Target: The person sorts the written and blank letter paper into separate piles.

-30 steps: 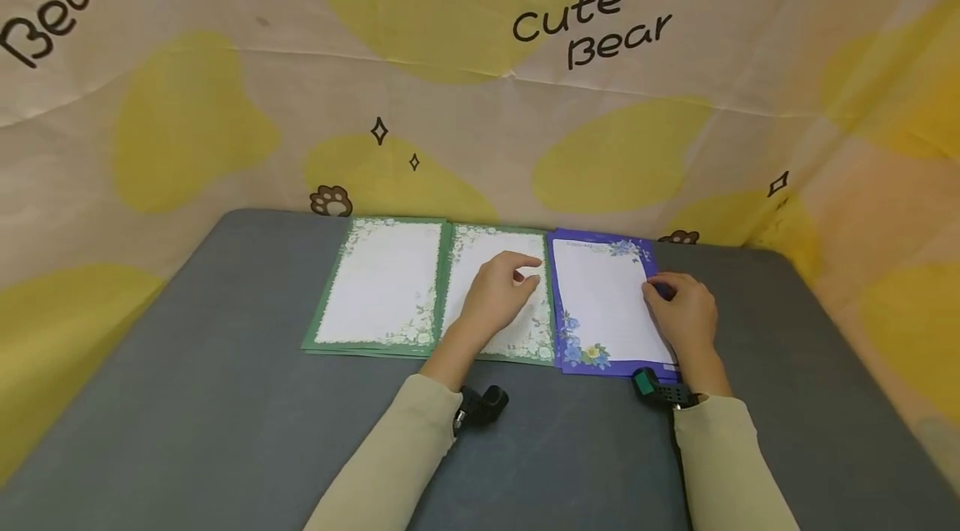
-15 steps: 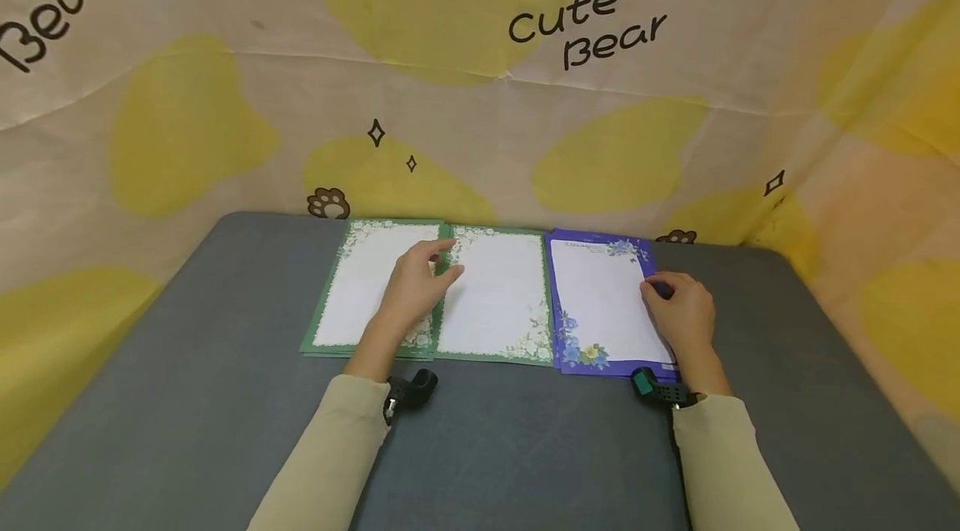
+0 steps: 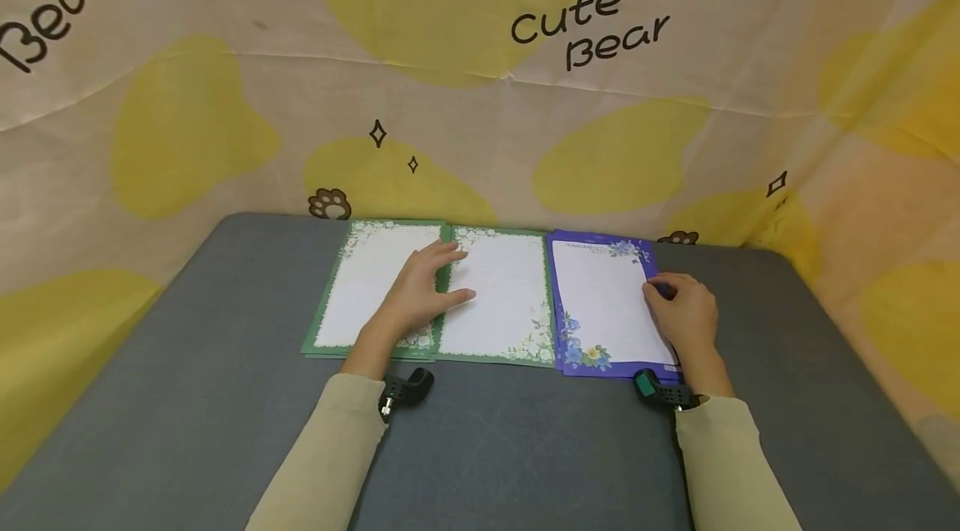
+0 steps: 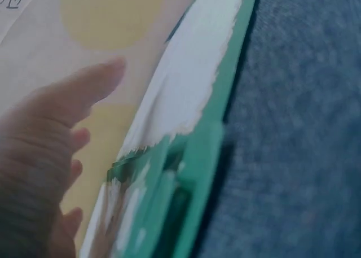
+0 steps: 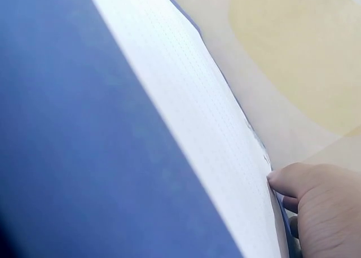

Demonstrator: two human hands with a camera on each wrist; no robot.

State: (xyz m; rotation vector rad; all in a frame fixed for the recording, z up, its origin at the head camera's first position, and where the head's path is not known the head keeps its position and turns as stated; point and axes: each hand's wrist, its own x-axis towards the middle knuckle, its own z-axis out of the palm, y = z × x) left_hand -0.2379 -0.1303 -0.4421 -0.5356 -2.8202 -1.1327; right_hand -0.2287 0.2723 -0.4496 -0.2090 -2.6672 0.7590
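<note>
Three groups of bordered letter paper lie side by side on the table. Two have green borders with pale flowers: the left green paper (image 3: 375,281) and the middle green paper (image 3: 495,298). At the right is the purple-bordered paper (image 3: 603,298) with blue flowers. My left hand (image 3: 411,293) is over the seam between the green papers, thumb and fingers spread, holding nothing; its thumb (image 4: 104,88) looks clear of the sheets in the left wrist view. My right hand (image 3: 684,314) pinches the purple paper's right edge, thumb (image 5: 287,178) on top and other fingers behind the edge.
Under the papers is a dark grey tabletop (image 3: 517,456). A cloth backdrop (image 3: 450,114) with yellow patches and lettering rises behind the table's far edge and along its sides. Layered green edges (image 4: 169,196) show in the left wrist view.
My left hand has moved left, from over the middle green paper to the seam between the green ones, and its thumb and fingers have spread wider. The right hand stays at the purple paper's edge.
</note>
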